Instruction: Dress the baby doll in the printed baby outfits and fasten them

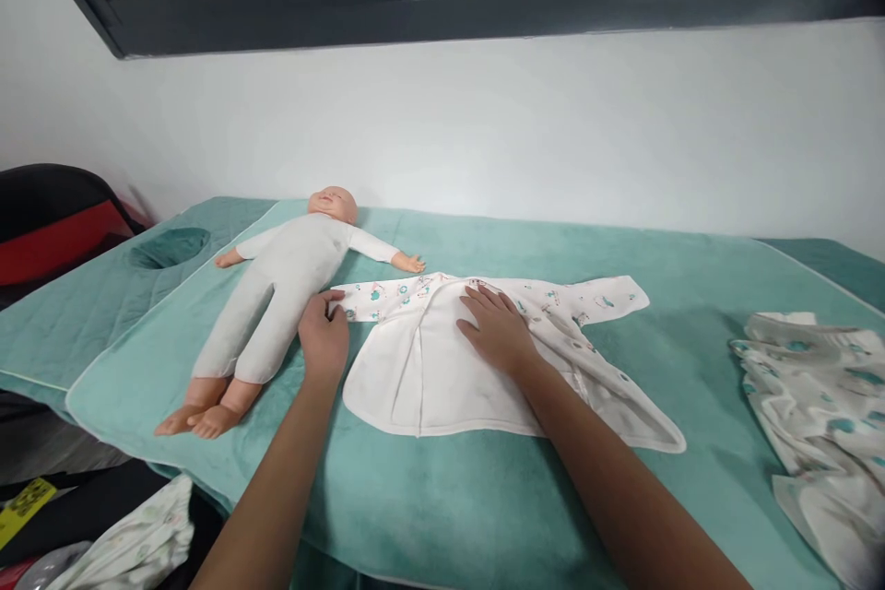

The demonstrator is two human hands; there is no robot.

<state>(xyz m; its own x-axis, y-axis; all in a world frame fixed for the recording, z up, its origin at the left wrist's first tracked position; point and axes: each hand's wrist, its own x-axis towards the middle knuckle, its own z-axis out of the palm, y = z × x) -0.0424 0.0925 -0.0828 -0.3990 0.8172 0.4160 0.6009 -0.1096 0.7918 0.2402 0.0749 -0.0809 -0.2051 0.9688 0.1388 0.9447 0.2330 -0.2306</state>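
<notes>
A white baby jacket (449,387) with a small green and pink print lies spread on the green bed cover, its sleeves stretched out to both sides. At the cuff of its left sleeve, my left hand (324,332) pinches the cloth between thumb and fingers. My right hand (499,327) rests flat on the upper middle of the jacket, fingers apart. Left of the jacket a baby doll (277,286) in a white body suit lies on its back, its head toward the wall and one arm reaching toward the sleeve.
Folded printed baby clothes (830,415) lie at the right on the green bed (442,516). The bed has a round face hole (170,248) at the left. A black and red bag (62,235) stands beyond it. More printed cloth (138,544) hangs at lower left. A white wall backs the bed.
</notes>
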